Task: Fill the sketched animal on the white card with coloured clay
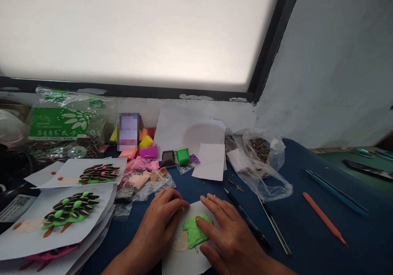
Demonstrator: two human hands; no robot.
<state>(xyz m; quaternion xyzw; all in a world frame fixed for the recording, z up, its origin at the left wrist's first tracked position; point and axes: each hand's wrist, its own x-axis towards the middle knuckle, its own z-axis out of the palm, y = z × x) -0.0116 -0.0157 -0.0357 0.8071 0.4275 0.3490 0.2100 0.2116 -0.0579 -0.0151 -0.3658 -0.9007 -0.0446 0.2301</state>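
A small white sheet of paper point(176, 262) lies in front of me. It bears a flattened green patch of modelling clay point(195, 235), with a pale beige patch of clay point(181, 242) joined at its left and short drawn lines below. My right hand point(229, 234) lies over the sheet's right side, fingers spread, with the index fingertip pressing on the green clay. My left hand point(162, 222) is bent over the sheet's left edge and steadies it; its fingers are curled and partly hidden.
Finished clay-and-seed pictures point(72, 209) are stacked at left. Colored clay packets point(183, 156) and blank cards point(209, 160) lie behind my hands. A plastic bag of sunflower seeds point(260, 152), a black pen point(245, 215), a silver rod point(274, 226) and an orange clay tool point(325, 218) are at right.
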